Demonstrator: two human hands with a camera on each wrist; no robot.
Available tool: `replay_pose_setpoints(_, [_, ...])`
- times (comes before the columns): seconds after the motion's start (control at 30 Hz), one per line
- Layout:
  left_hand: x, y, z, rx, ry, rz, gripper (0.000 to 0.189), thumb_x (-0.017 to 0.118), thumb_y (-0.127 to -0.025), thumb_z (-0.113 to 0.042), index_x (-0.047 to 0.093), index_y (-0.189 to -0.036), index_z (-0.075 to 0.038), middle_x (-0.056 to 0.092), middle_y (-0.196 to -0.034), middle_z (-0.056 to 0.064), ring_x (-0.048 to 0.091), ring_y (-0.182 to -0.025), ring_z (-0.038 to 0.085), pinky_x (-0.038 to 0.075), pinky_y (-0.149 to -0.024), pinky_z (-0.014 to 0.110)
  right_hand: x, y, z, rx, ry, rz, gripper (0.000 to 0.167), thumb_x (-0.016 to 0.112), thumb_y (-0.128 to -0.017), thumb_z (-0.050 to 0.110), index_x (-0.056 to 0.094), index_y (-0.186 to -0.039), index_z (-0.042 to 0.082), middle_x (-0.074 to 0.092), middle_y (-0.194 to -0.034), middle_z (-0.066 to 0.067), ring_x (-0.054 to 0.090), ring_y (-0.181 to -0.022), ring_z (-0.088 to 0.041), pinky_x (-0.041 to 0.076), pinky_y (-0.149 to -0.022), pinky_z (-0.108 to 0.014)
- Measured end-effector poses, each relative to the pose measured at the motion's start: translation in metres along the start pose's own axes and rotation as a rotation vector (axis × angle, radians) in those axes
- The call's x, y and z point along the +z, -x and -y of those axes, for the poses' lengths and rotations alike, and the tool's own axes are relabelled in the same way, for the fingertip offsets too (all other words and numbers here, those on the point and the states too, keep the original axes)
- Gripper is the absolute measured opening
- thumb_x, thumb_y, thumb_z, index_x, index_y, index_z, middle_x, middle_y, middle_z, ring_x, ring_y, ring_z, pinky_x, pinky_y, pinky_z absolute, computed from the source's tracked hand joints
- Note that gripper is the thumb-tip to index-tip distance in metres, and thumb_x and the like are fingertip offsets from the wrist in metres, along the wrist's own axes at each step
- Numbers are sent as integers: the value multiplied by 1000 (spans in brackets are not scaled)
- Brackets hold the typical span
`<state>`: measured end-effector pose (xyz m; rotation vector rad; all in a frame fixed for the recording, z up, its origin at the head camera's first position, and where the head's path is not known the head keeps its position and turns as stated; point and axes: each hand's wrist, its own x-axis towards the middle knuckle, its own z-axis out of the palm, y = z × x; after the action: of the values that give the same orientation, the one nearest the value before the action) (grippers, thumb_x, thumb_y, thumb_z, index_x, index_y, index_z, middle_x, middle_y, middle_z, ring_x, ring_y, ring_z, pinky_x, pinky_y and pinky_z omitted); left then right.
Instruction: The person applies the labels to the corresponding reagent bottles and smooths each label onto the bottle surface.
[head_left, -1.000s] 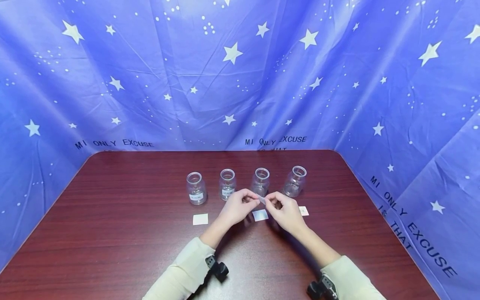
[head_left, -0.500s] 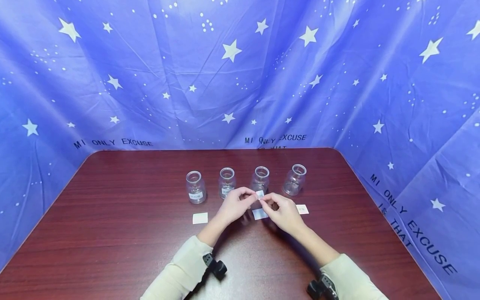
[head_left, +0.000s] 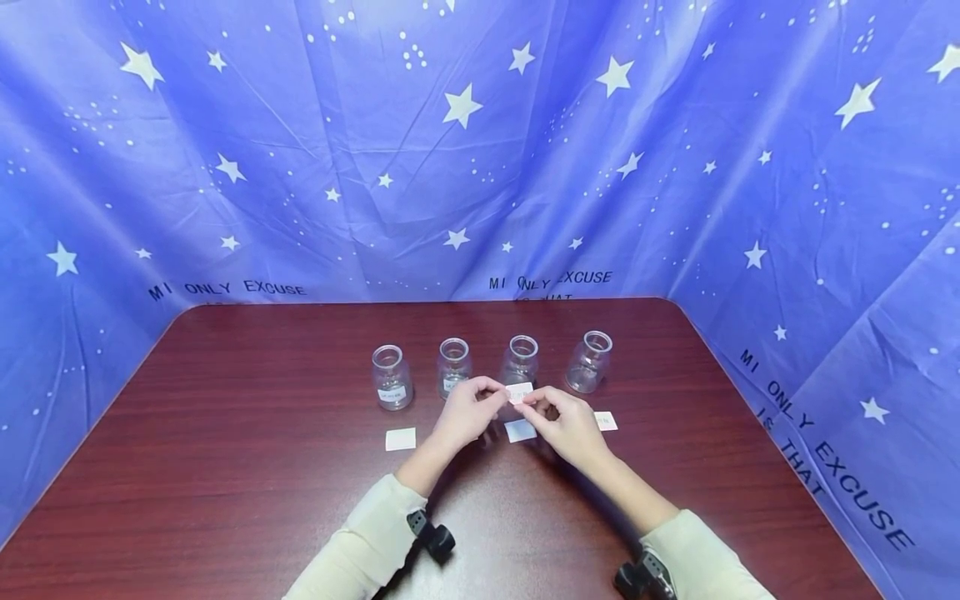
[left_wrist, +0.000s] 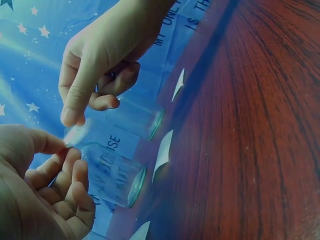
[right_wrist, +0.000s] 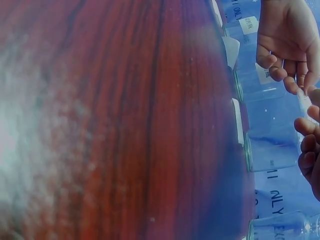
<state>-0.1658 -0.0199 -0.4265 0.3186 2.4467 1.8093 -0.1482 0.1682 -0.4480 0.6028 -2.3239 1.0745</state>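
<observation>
Between both hands is a small white printed label (head_left: pixel 519 393), its lettered face turned up toward the head camera. My left hand (head_left: pixel 468 414) pinches its left edge with thumb and forefinger. My right hand (head_left: pixel 570 423) pinches its lower right side the same way. The label is held in front of the third glass jar (head_left: pixel 522 357), overlapping its lower part in the head view. In the left wrist view the label (left_wrist: pixel 76 134) is blurred between the fingertips. A bluish backing-like slip (head_left: pixel 521 430) lies on the table just below the hands.
To the left stand two glass jars with labels, the leftmost jar (head_left: pixel 392 379) and a second jar (head_left: pixel 453 367). A fourth jar (head_left: pixel 589 362) stands at right. A pale slip (head_left: pixel 401 439) and a printed white label (head_left: pixel 605 421) lie on the brown table (head_left: pixel 247 467).
The label between the fingers has turned from nearly edge-on to showing its printed face. Both hands stay in nearly the same place, and the jars have not moved.
</observation>
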Motion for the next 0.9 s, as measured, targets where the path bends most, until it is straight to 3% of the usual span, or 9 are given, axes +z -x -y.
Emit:
replay_pose_setpoints(0.2, [0, 0, 3, -5, 28, -15, 22, 61, -94, -11, 72, -102, 6, 68, -78, 19, 54, -63, 7, 43, -55, 18, -3, -2, -2, 38, 22, -28, 12, 82, -83, 0, 73, -87, 6, 62, -63, 4, 48, -61, 3, 42, -55, -17])
replay_pose_setpoints(0.43, [0, -1, 5, -3, 26, 9, 20, 62, -95, -11, 72, -99, 5, 67, -76, 17, 54, -62, 7, 42, -52, 19, -5, -7, -6, 154, -34, -3, 6, 78, -88, 0, 72, -89, 0, 61, -67, -1, 44, -60, 4, 41, -54, -19])
replay_pose_setpoints(0.63, [0, -3, 5, 5, 9, 11, 20, 64, -94, -11, 71, -102, 6, 68, -79, 16, 55, -63, 6, 47, -61, 20, -5, -10, -6, 188, -78, 23, 5, 75, -90, -1, 71, -88, -1, 63, -68, -3, 43, -60, 4, 38, -54, -16])
replay_pose_setpoints(0.8, [2, -5, 5, -1, -2, 7, 19, 68, -94, -9, 71, -103, 7, 69, -78, 8, 56, -64, 5, 50, -62, 20, -7, -8, -6, 216, -107, 40, 5, 75, -91, -1, 70, -88, -1, 63, -69, -4, 43, -59, 4, 38, -53, -17])
replay_pose_setpoints(0.9, [4, -6, 5, 2, -17, 1, 18, 69, -93, -8, 71, -103, 8, 70, -78, 10, 56, -64, 5, 50, -62, 21, -9, -7, -6, 227, -121, 50, 5, 75, -91, -1, 70, -88, -1, 63, -69, -3, 42, -58, 4, 37, -52, -18])
